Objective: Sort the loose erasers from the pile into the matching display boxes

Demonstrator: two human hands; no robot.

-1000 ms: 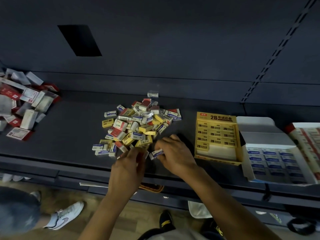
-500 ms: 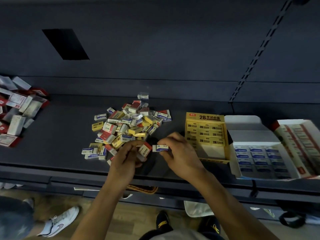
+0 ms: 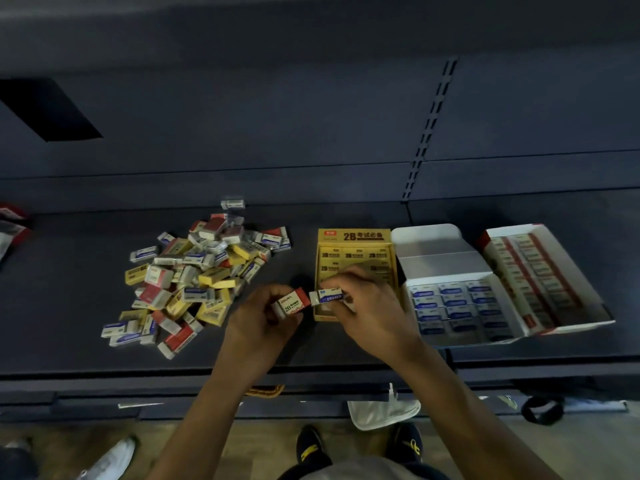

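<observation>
At your far left, a few red-and-white packets [image 3: 10, 223] poke in at the frame's edge. A broad stretch of bare dark shelf [image 3: 62, 306] lies between them and the pile of loose erasers [image 3: 194, 275]. The pile spreads from near the back wall toward the front lip, with strays at its near-left corner.

Just right of it, your left hand [image 3: 258, 323] pinches a red-and-white eraser [image 3: 292, 303] between thumb and fingers, over the narrow open strip between the pile and the boxes. Your right hand [image 3: 375, 318] pinches a blue-and-white eraser [image 3: 327, 296]. Its end nearly meets the red one, above the near-left corner of the yellow box [image 3: 353, 235].

Just beside the yellow box sits the white box [image 3: 436, 258], its back flap open and rows of blue erasers inside. The red box [image 3: 571, 277] lies close against that one, angled, with its near corner close to the shelf's front edge. Bare shelf runs on to its right.
</observation>
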